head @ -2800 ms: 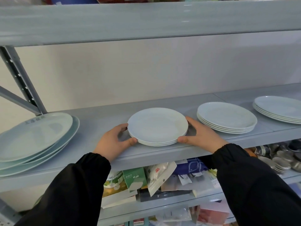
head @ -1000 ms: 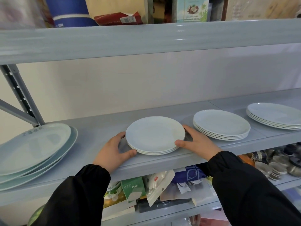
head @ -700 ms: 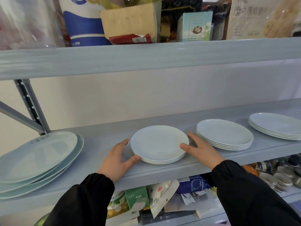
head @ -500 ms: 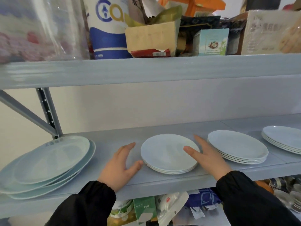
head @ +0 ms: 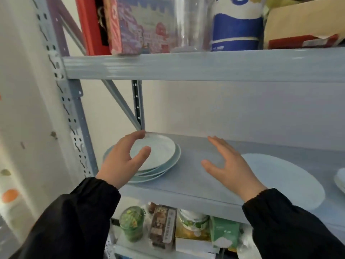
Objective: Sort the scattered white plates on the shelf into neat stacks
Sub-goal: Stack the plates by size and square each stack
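Clutter crowds the boards above and below the grey shelf (head: 186, 176) that carries the plates; above it a red box (head: 91, 25), an illustrated carton (head: 141, 25), a clear glass jar (head: 190, 23), a blue and white canister (head: 237, 25) and a cardboard box (head: 302, 23) stand along the upper beam (head: 205, 66); below it sit a green jar (head: 132, 227), a brown packet (head: 164, 225) and a green carton (head: 224, 234); all lettering on these is too blurred to read; at the shelf's left end lies an uneven stack of pale plates (head: 160, 152), face up, the top plate set off-centre toward the wall on the wider ones beneath; being round, they show no long axis; the left hand (head: 121, 161) hangs in front of this stack with fingers spread and grasping nothing, hiding its near left rim, and whether it touches the plates cannot be told; the right hand (head: 229, 169), likewise spread and empty, is above bare shelf between that stack and a second stack of white plates (head: 283, 180) further along the shelf to the right; a third plate's edge (head: 340, 180) shows at the shelf's right end.
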Motion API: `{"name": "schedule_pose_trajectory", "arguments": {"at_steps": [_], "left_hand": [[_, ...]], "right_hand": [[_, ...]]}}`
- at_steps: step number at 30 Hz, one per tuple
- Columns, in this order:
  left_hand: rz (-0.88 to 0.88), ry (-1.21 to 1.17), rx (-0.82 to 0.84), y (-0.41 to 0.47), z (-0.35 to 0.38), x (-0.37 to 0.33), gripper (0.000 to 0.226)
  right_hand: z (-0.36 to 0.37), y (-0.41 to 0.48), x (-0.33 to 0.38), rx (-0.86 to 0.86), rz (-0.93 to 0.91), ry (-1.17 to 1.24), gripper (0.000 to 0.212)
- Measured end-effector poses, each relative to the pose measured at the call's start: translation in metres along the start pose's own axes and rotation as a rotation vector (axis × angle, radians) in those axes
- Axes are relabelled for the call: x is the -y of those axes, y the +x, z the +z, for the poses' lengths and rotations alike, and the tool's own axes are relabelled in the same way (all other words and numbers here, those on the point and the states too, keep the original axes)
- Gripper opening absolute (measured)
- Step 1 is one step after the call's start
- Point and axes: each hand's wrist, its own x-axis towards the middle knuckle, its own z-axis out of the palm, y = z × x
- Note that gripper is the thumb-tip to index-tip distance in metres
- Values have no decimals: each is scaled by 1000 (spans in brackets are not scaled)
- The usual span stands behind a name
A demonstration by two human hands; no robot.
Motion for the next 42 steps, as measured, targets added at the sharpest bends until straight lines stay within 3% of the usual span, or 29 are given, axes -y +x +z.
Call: {"name": "schedule_pose_trajectory", "arguments": {"at_steps": [8, 15, 24, 30, 37, 40, 42], "left_hand": [[-232, 108, -28, -26, -47, 79, 67], [-387, 54, 15, -41, -42, 107, 84], [-401, 30, -20, -52, -26, 111, 83], [-358, 27, -23, -57, -29, 128, 80], [-430, 2, -3, -49, -17, 130, 107], [-426, 63, 45, -42, -8, 125, 107], [-392, 157, 79, -37, -2, 121, 104]], "right_hand": [[74, 42, 20, 169, 57, 100, 76], [107, 68, 19, 195, 134, 264, 65], [135, 106, 3, 201, 185, 246, 71], [147, 108, 2, 325, 116, 220, 47], [148, 109, -2, 368, 126, 201, 79], [149, 109, -5, 373, 133, 202, 81], [147, 109, -5, 359, 121, 230, 72]]}}
